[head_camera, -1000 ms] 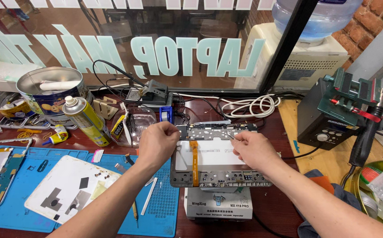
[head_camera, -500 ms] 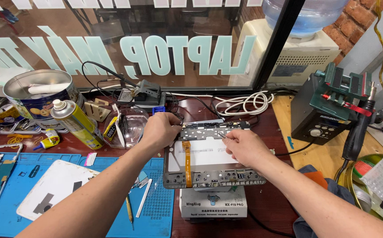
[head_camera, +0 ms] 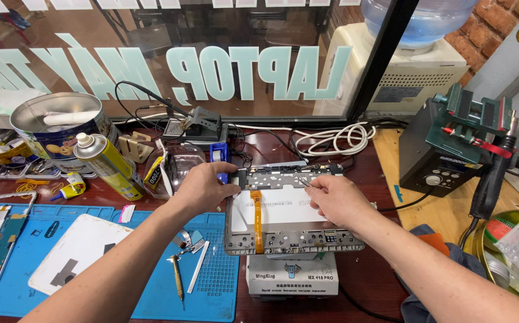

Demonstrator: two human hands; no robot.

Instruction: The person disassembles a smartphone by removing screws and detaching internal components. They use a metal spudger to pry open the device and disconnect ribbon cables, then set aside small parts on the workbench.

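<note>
Leftmost, at the frame's left edge, a yellow spray can [head_camera: 109,167] stands behind the blue work mat [head_camera: 152,287], where a small screwdriver [head_camera: 177,280] lies within reach. Just left of centre, my left hand [head_camera: 202,186] has its fingers closed on the upper left corner of the opened tablet frame [head_camera: 289,239], seemingly to steady it on the grey box [head_camera: 292,278] on the surface. Right of centre, my right hand [head_camera: 334,200] pinches slim tweezers [head_camera: 304,182], tips at the frame's top edge.
</note>
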